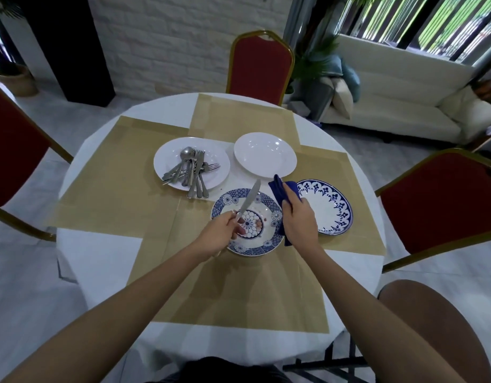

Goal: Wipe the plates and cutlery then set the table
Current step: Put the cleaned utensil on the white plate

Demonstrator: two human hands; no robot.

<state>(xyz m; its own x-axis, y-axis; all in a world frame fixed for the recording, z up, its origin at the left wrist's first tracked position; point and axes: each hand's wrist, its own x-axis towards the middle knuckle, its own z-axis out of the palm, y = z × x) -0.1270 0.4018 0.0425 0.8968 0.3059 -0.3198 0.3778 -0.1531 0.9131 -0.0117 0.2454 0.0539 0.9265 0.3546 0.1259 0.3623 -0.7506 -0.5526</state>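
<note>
Head view: we hold a knife and a cloth, mid-wipe, with most of the job ahead.

Our left hand grips the knife by its handle, blade raised over the patterned bowl, which shows reddish specks; our right hand is closed round the blue cloth, just beside the blade but not touching it; the remaining cutlery lies heaped on a white plate; another white plate and the blue-rimmed plate sit mid-table; no place looks set yet on the mats.
</note>
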